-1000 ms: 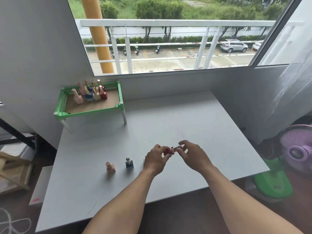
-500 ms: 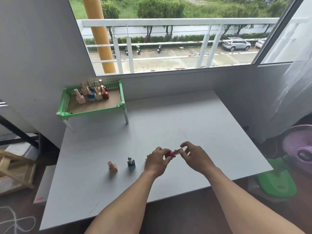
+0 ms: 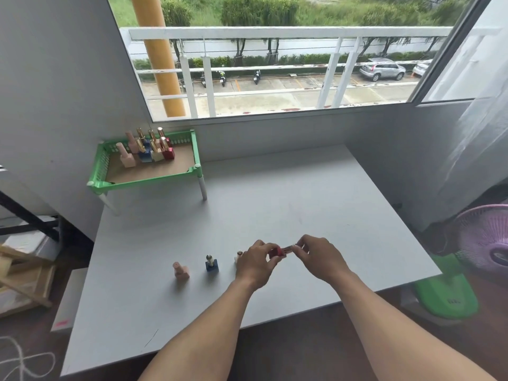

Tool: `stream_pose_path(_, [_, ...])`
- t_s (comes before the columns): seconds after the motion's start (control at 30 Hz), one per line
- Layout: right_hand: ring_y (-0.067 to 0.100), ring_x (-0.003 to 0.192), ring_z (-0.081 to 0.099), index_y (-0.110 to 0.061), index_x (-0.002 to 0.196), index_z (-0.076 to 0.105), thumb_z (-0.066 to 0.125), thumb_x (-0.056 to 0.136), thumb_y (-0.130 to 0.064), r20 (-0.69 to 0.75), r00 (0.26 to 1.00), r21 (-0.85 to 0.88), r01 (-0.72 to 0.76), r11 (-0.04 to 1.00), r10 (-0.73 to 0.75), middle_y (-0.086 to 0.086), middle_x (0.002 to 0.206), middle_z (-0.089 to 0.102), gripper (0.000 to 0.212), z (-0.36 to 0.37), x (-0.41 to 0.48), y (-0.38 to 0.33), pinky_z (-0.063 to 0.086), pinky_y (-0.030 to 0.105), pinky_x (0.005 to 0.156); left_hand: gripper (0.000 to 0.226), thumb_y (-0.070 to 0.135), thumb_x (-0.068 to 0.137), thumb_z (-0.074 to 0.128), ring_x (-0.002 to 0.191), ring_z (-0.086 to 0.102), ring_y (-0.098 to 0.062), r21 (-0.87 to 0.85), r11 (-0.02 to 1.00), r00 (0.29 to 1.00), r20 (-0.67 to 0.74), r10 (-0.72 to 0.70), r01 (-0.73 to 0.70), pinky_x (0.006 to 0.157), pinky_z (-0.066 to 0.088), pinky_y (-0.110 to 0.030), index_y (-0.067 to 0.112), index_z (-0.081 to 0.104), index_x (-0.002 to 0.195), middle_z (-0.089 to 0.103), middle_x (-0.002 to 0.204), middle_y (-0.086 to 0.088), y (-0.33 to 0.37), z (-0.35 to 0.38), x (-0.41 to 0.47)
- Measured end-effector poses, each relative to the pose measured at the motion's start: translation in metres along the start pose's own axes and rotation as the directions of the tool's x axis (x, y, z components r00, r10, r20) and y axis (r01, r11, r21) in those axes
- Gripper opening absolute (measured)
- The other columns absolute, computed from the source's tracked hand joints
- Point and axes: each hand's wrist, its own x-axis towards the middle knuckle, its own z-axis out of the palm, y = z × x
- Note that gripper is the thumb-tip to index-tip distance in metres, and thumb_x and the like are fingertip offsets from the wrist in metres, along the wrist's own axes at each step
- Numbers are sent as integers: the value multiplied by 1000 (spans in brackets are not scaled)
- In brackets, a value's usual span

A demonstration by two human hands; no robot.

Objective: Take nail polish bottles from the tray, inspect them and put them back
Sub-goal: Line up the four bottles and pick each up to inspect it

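Both hands are mid-inspection on one bottle. The left hand [image 3: 257,264] has its fingers curled round the red body of a red nail polish bottle [image 3: 276,252]. The right hand [image 3: 316,257] pinches the cap end. The bottle lies roughly sideways between the two hands, just above the table [image 3: 302,202]. My guess is that gripping it at both ends lets it be rolled or tilted to check the colour, the label or the cap seal. I can't tell whether the cap is being turned.

Out of the tray, lined up left of the left hand:
- pink bottle [image 3: 181,270], farthest left, upright
- blue bottle [image 3: 211,264], between the pink one and the hand, upright
- a third, pale bottle [image 3: 239,255], just beside the left knuckles and mostly hidden; only its cap shows

That makes 3 standing and 1 held, so 4 out. The neat row near the hands looks like staging, either a checked pile or a queue, and I can't say which.

The green legged tray [image 3: 192,149] is well away, ahead and to the left of both hands. Its bottles are clustered at the far-left end, which leaves bare liner on the near and right side for returns. I count about 8, some pink, blue, cream and red. The back row overlaps, so that count isn't firm.

Nothing has been returned from the near group so far, so the put-back step is pending.
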Motion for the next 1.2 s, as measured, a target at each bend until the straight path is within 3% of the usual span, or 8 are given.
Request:
stream_pose_path(0.13, [16,75,61,-26,97,56,42,94,-56,-21,1000,-46,-19,999,18,-10,84,63,33,1,0,-1,41,29,59,21,49,89,60,85,63,-17,-17,1000,1000,6,-5,5,88,48,-44,41,66,108,58,101,12,3,0,0])
stream_pose_path(0.27, [11,65,59,-26,103,58,48,95,-48,6,1000,-13,22,1000,-22,-10,83,66,25,1,1,0,44,28,58,18,47,89,60,84,62,-16,-24,1000,1000,9,-4,4,87,49,-43,41,66,106,58,100,12,3,-2,0])
stream_pose_path(0.4, [21,79,62,-22,94,58,38,96,-56,-24,998,-91,-56,994,54,-3,86,65,40,2,3,-4,45,32,64,19,45,90,60,85,62,-15,-20,1000,1000,15,-7,7,85,50,-42,40,65,107,57,101,12,3,-2,0])
stream_pose_path(0.53, [23,79,64,-26,115,48,36,98,-51,-9,1000,-9,-20,1000,19,0,84,68,32,4,2,-5,48,35,68,18,46,89,60,84,61,-13,-34,999,1000,16,-12,12,84,51,-41,40,65,105,57,100,13,4,-2,2])
stream_pose_path(0.63, [21,77,64,-23,108,54,43,96,-46,3,1000,-36,-4,999,4,-1,85,68,28,2,2,-5,51,36,70,17,45,89,60,82,61,-12,-38,999,1000,19,-15,15,82,52,-40,40,65,105,56,100,13,4,-4,2])
stream_pose_path(0.8, [23,79,62,-22,88,54,32,95,-62,-28,998,-106,-67,992,65,0,86,66,46,4,2,-8,44,33,63,17,44,89,60,85,61,-14,-25,999,1000,15,-20,21,89,48,-44,40,65,105,56,98,13,3,-2,-1])
stream_pose_path(0.97, [18,77,64,-25,103,53,45,95,-49,12,1000,-13,0,1000,0,-5,84,67,27,6,-2,-9,53,37,71,18,45,90,60,84,61,-16,-32,999,1000,10,-12,13,88,48,-42,39,66,104,58,99,11,3,-4,-4])
stream_pose_path(1.2, [22,84,63,-21,103,57,45,97,-48,-18,1000,-93,-16,996,15,0,93,68,30,7,-1,-12,49,34,71,22,54,89,58,87,62,-17,-33,999,1000,19,-24,24,95,44,-46,40,66,103,59,100,10,2,-2,-5])
